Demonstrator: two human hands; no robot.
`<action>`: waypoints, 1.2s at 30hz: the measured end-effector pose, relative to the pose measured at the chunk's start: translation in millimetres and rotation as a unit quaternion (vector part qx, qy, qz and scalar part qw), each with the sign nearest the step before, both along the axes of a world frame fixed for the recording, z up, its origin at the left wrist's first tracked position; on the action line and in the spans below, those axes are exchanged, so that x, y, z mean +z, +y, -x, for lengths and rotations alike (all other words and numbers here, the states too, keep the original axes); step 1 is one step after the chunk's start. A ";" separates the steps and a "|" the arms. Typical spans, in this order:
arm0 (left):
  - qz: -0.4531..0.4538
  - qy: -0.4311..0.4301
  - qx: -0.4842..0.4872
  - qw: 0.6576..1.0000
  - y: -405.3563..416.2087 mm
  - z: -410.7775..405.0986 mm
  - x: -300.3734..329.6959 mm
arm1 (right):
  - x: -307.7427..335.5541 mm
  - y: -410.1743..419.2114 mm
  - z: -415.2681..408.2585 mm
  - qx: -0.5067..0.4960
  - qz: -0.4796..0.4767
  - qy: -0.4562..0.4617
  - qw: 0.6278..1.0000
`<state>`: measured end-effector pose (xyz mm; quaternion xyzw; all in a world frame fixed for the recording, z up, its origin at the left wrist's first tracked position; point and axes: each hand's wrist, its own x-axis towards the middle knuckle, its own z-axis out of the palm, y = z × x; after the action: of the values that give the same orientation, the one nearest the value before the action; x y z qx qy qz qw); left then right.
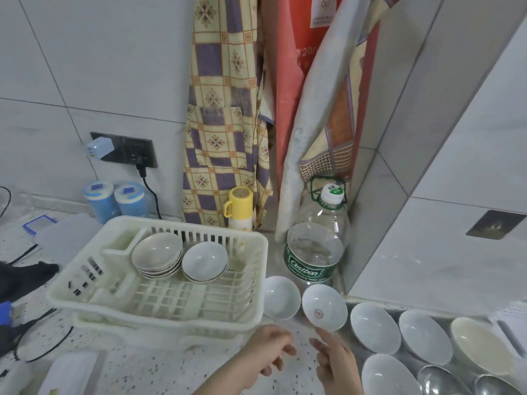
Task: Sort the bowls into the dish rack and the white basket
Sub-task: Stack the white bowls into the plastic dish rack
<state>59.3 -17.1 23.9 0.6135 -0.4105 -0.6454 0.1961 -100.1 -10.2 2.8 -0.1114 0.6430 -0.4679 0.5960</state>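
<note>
Right hand (336, 363) fingers pinch the tilted marked bowl (324, 307) at its 6 o'clock rim; dish rack (251, 315) lies toward 10 o'clock. Left hand (268, 349) nearer, loosely curled, empty.

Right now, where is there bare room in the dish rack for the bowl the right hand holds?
The dish rack's front slatted floor is bare, bordered behind by the stacked bowls and a single bowl. The back row is crowded. The right hand holds the marked bowl beside the rack; the left hand is empty.
</note>
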 end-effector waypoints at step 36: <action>-0.084 0.079 0.347 0.931 -42.7 36.6 -60.1 | -27.0 -22.8 26.8 -0.054 -0.029 0.051 0.997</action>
<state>22.7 -59.8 -36.2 0.6793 -0.0991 -0.6154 0.3873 -126.8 -33.0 -24.2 -0.0833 0.6909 -0.4740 0.5395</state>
